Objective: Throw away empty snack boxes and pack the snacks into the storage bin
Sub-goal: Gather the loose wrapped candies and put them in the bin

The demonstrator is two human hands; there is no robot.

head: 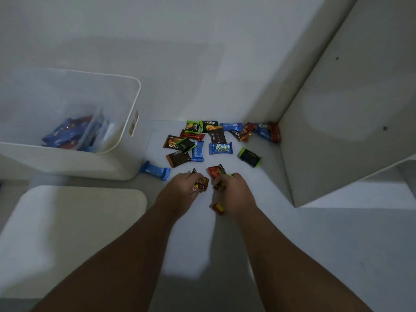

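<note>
Several small snack packets lie scattered on the white floor, among them a blue Kalpa packet (220,148), a black and green one (249,157) and a blue one (155,170) near the bin. My left hand (182,188) is closed around red and brown snack packets (200,184). Red and green snack packets (216,173) poke out of my right hand (234,192), which grips them just beside the left. The white storage bin (126,163) stands at the left with several packets inside it.
A white lid (67,221) lies flat in front of the bin at lower left. An open white cabinet door or panel (337,131) rises at the right, and a white wall backs the pile.
</note>
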